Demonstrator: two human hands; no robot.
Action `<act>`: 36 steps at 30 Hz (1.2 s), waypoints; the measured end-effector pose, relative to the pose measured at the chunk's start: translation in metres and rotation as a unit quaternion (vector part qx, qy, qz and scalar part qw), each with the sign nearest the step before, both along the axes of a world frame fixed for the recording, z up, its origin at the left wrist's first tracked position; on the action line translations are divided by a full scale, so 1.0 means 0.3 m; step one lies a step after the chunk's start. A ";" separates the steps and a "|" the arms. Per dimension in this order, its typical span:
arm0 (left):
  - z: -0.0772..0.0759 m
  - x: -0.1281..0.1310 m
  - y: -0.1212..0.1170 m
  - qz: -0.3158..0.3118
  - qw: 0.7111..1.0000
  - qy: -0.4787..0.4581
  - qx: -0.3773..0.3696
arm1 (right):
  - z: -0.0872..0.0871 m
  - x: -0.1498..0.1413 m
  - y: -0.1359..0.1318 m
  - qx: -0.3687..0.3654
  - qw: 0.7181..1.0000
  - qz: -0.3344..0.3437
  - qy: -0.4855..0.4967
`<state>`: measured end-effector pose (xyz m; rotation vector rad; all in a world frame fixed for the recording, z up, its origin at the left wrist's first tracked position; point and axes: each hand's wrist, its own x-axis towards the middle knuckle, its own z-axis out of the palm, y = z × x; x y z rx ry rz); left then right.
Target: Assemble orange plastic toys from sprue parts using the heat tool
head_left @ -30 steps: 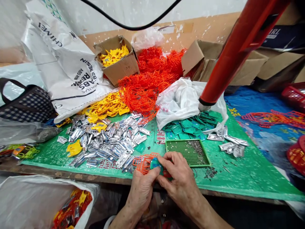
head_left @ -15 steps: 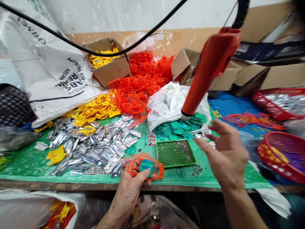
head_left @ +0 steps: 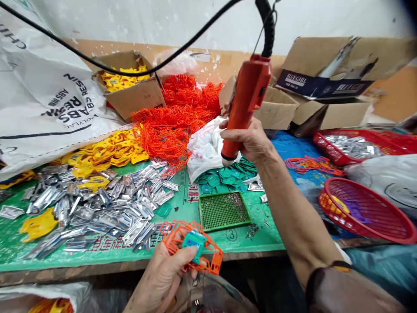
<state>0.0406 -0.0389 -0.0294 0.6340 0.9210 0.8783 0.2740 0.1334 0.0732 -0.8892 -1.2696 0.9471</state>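
My left hand (head_left: 169,269) pinches an orange plastic frame (head_left: 213,258) near the table's front edge, its thumb pressing a teal plastic piece (head_left: 194,244) onto it. Reaching forward, my right hand (head_left: 254,138) has its fingers wrapped round a hanging red electric screwdriver (head_left: 244,102). The tool's tip points down over a heap of teal pieces (head_left: 224,176). Between the hands lies a green tray (head_left: 215,226) with small screws in its right part.
Silver metal parts (head_left: 107,204) and yellow pieces (head_left: 107,150) cover the left of the table. Behind them rise orange frames (head_left: 176,117), a carton (head_left: 140,95) and a white sack (head_left: 61,104). Red baskets (head_left: 374,213) stand at right. A black cable (head_left: 182,52) crosses above.
My right hand has gone forward from the open air beside the tray and closed round the screwdriver. My left hand still holds the orange frame and teal piece, and the view has turned right.
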 end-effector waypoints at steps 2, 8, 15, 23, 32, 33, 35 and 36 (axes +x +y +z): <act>-0.002 0.001 0.000 -0.001 1.000 -0.002 -0.020 | 0.025 -0.021 -0.046 -0.022 1.000 0.004 -0.001; -0.008 0.018 -0.003 -0.024 0.997 -0.038 -0.057 | -0.023 -0.030 -0.249 -0.041 0.997 -0.071 -0.007; -0.035 0.043 -0.006 -0.058 0.996 -0.021 -0.068 | -0.173 -0.019 -0.335 -0.031 0.984 -0.176 -0.025; -0.042 0.042 -0.006 -0.078 0.996 -0.014 -0.041 | -0.201 -0.029 -0.335 -0.037 0.984 -0.173 -0.031; -0.050 0.045 -0.009 -0.076 0.996 -0.017 -0.040 | -0.183 -0.044 -0.337 -0.047 0.985 -0.163 -0.031; -0.050 0.046 -0.009 -0.075 0.996 -0.016 -0.040 | -0.181 -0.048 -0.336 -0.052 0.984 -0.166 -0.031; -0.051 0.047 -0.009 -0.075 0.996 -0.010 -0.042 | -0.182 -0.054 -0.334 -0.068 0.984 -0.164 -0.030; -0.051 0.047 -0.009 -0.075 0.996 -0.008 -0.043 | -0.185 -0.056 -0.334 -0.077 0.984 -0.158 -0.031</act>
